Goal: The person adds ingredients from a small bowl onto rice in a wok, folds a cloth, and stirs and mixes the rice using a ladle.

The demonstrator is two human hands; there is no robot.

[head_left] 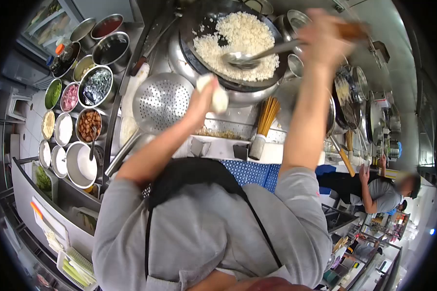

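Observation:
White rice point(245, 31) lies spread in a dark wok point(190, 54) on the stove. My right hand point(327, 42), smeared by motion, is closed around a metal ladle point(279, 48) with a wooden handle. The ladle's bowl rests among the rice grains. My left hand point(201, 103) grips a folded white cloth point(219, 100) at the near edge of the wok. Left of that hand sits a perforated metal strainer point(162, 99). A bamboo wok brush point(268, 119) lies below the wok, between my two arms.
Metal pots and bowls of ingredients stand at the left, among them diced brown pieces point(89, 125), chopped pink pieces point(69, 97) and a dark liquid point(110, 48). A long-handled tool point(153, 44) lies beside the wok. A co-worker point(374, 186) stands at the right by another wok point(345, 94).

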